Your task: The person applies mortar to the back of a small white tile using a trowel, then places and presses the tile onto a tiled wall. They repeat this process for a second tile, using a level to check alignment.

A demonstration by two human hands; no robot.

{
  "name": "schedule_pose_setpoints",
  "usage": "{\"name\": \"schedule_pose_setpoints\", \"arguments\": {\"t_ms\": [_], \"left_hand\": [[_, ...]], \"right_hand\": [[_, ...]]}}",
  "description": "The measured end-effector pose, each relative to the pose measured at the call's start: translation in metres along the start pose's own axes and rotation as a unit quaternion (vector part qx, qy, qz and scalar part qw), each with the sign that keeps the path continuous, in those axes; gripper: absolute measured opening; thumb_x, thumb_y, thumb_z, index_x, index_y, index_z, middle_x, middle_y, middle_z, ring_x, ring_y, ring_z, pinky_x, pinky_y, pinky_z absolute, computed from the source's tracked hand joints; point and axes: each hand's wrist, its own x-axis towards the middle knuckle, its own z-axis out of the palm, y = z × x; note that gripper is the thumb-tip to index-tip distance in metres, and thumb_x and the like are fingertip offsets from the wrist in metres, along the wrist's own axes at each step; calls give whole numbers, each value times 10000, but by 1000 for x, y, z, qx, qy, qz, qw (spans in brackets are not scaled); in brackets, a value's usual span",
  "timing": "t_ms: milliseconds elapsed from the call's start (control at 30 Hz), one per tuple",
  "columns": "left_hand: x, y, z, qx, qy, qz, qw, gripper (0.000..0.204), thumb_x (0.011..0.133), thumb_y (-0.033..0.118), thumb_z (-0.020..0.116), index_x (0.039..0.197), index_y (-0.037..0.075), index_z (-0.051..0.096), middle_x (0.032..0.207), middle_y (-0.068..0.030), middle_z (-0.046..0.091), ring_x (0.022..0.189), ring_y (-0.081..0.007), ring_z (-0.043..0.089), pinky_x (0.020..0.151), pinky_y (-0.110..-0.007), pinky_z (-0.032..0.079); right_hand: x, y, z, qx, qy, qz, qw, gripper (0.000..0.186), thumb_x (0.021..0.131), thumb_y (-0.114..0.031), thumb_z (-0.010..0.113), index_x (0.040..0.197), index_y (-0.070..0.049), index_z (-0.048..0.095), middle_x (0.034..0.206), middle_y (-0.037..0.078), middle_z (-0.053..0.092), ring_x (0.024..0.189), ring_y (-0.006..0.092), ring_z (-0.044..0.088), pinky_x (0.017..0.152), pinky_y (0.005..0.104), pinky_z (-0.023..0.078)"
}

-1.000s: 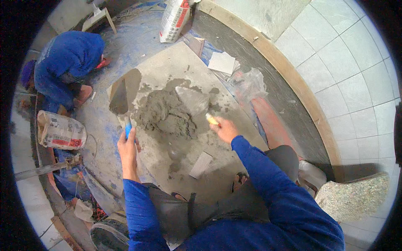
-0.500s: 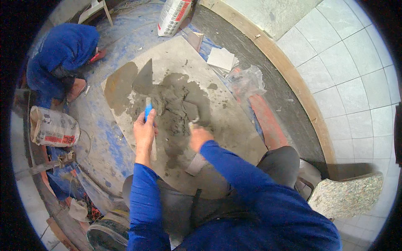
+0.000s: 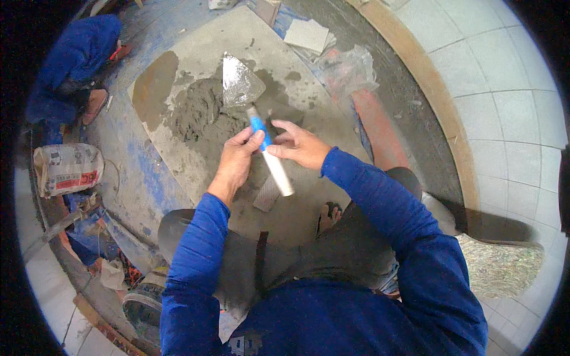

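Observation:
My left hand (image 3: 237, 155) is closed round the handle of a pointing trowel (image 3: 240, 83), a pale tube with a blue band. The wet, shiny triangular blade points away from me over the grey mortar (image 3: 199, 110). Beside the handle, my right hand (image 3: 300, 144) has its fingers apart; its thumb seems to touch the pale tube below the blue band. What lies on the mortar just beyond the right fingertips is partly hidden. The mortar is heaped on a large stained board (image 3: 231, 35), with a thin wet smear (image 3: 155, 89) at its left corner.
A textured strip (image 3: 267, 194) lies near my legs. At the right are white tiles (image 3: 306, 34), clear plastic (image 3: 351, 71) and a reddish plank (image 3: 380, 127). Another person in blue (image 3: 77, 53) crouches at the far left, above a paper sack (image 3: 68, 170). A curved wooden edge (image 3: 442, 89) borders the tiled floor.
The trowel has come across to the right, and its blade now shines. My right hand has let go of the small handle it held and moved up beside the trowel. The view has shifted.

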Motion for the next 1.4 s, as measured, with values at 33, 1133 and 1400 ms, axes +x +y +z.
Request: {"name": "schedule_pose_setpoints", "arguments": {"t_ms": [33, 1133, 1400], "left_hand": [[2, -15, 4, 2, -2, 32, 999, 340, 1038, 265, 652, 1252, 3, 687, 1086, -17, 710, 984, -141, 633, 967, -350, 497], [-44, 155, -102, -157, 263, 236, 922, 457, 939, -9, 637, 1370, -36, 486, 1256, -185, 638, 1108, -354, 680, 972, -491, 582], [-23, 160, -150, -412, 162, 249, 862, 506, 941, -37, 463, 1442, -84, 409, 1459, -256, 514, 1315, -441, 537, 1136, -648, 421]], "right_hand": [[1, -7, 4, 26, -19, -49, 998, 847, 929, -384, 752, 1580, -55, 322, 1208, 216, 691, 1045, 263, 687, 920, 426, 547], [16, 42, 30, -67, -123, 224, 965, 264, 971, -229, 598, 887, 19, 566, 663, 151, 616, 536, 286, 666, 503, 433, 545], [29, -24, 37, -495, 43, 72, 865, 269, 909, -190, 599, 1039, 43, 638, 1008, 293, 714, 932, 432, 725, 798, 530, 581]]}}
